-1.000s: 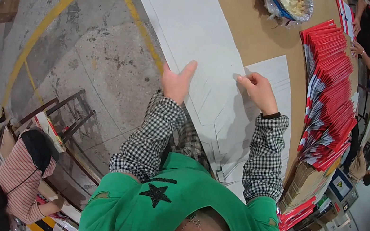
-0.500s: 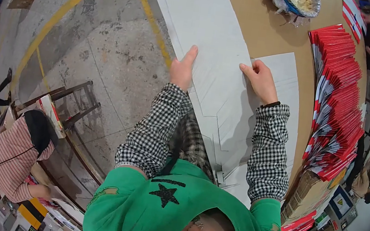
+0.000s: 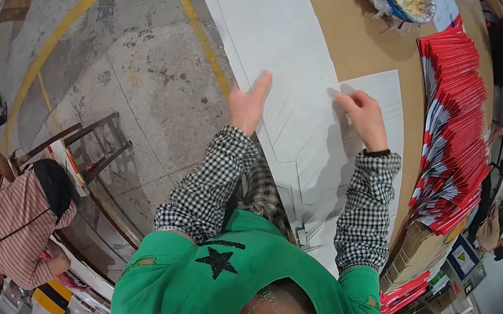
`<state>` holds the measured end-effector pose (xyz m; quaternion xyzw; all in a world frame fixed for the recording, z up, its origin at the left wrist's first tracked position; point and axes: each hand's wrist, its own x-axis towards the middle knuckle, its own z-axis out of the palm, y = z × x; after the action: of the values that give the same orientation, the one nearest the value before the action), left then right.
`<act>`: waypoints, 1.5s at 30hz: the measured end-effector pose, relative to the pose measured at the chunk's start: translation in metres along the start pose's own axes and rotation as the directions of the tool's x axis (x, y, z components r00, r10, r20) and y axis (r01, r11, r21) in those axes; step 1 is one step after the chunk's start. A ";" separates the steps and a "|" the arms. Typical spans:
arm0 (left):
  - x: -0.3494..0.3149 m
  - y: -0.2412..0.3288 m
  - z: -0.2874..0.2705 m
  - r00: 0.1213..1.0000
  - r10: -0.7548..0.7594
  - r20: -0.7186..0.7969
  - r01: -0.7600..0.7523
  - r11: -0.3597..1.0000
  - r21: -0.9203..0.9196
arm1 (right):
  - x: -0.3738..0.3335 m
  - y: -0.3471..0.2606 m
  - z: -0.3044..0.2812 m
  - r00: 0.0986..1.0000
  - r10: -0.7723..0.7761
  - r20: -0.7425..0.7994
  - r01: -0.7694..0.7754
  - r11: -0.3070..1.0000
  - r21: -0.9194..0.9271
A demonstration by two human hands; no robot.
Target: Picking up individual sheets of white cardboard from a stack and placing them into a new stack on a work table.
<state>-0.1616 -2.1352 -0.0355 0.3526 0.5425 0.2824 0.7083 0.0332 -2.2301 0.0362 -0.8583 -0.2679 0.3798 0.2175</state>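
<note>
A long white sheet [image 3: 278,24] of paper or card, with faint lines marked on it, stretches away from my body over the table's left edge. My left hand [image 3: 248,106] grips its left edge, thumb flat on top and the other fingers partly hidden at the side. At the opposite edge, my right hand [image 3: 367,117] is closed, thumb and forefinger together at the sheet's border and casting a shadow. Beneath it, a second white sheet [image 3: 389,103] shows to the right. Both forearms wear black-and-white checked sleeves.
Red-and-white folded packets [image 3: 455,122] stand in a long row on the brown table [image 3: 377,52]. A plastic-wrapped blue bowl [image 3: 405,1] sits at the far side. On the left are a dark metal frame [image 3: 99,150] and a person in a striped top [image 3: 20,226].
My right hand has moved slightly toward me and right, its forefinger stretching more toward the sheet's edge. My left hand has shifted slightly toward me. The view has turned a little.
</note>
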 end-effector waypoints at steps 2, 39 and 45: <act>-0.004 0.001 0.002 0.998 0.058 0.002 -0.058 0.998 0.039 | -0.001 0.023 -0.011 0.991 0.005 -0.135 -0.005 1.000 0.000; -0.004 -0.001 0.009 0.995 0.059 -0.074 -0.054 0.996 0.065 | -0.025 0.020 0.027 0.993 0.095 -0.071 -0.059 0.914 0.401; -0.003 0.002 0.008 0.993 0.088 -0.084 -0.083 0.995 0.056 | -0.024 0.021 0.028 0.996 0.057 -0.063 -0.032 0.936 0.352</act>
<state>-0.1551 -2.1380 -0.0308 0.3815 0.5641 0.3131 0.6620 0.0046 -2.2561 0.0195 -0.8248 -0.1685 0.3952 0.3676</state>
